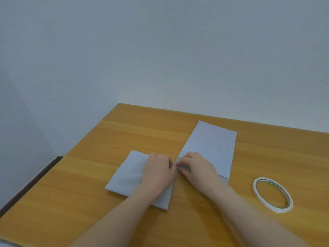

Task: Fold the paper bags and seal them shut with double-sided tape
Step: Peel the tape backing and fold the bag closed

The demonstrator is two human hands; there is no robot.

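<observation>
Two white paper bags lie flat on the wooden table [89, 193]. The left one [128, 173] is folded short, and my left hand [158, 170] rests on its right part with fingers curled at its right edge. The right bag [211, 141] lies long and unfolded, reaching toward the wall. My right hand [194, 166] covers its near left corner. The fingertips of both hands meet between the bags and pinch something small and pale there; I cannot tell what it is. A roll of double-sided tape [272, 195] lies flat to the right, apart from both hands.
A pale wall stands right behind the table's far edge. The table's left edge [35, 182] drops to a dark gap beside the left wall. Bare wood shows at the near left and at the far right of the tabletop.
</observation>
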